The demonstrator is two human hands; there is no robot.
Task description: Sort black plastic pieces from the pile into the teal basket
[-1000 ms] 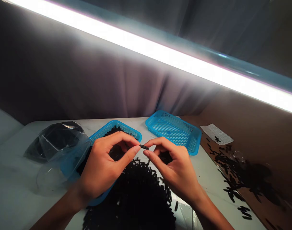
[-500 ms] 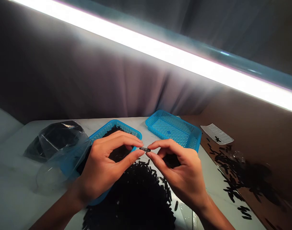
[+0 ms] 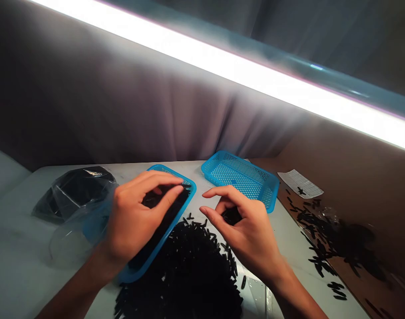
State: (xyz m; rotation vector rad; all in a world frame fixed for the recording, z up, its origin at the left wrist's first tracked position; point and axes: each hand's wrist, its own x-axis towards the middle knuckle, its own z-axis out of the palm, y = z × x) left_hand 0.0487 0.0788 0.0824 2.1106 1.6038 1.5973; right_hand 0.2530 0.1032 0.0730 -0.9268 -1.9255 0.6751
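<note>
Well, the small black bits lie in a big heap on the counter, right in front of the person. More of them lie in a blue basket, which sits just beside the heap on the left.

The left hand is over that basket. Its fingers are curled, and the thumb is close to the first finger. The fingertips are near the far corner of the basket. A bit could be held there, but I cannot tell, because the fingers hide that spot. The right hand is over the counter, just past the top of the heap. Its fingers are bent, and its thumb and first finger stand apart with no bit between them. The two hands are near each other but do not touch.

Past the right hand sits a second basket, with small holes in its floor. A clear bag with something dark in it lies to the left. Far to the right, more black bits are spread on a brown sheet, near a white paper. A bright lamp shines above a gray curtain.
</note>
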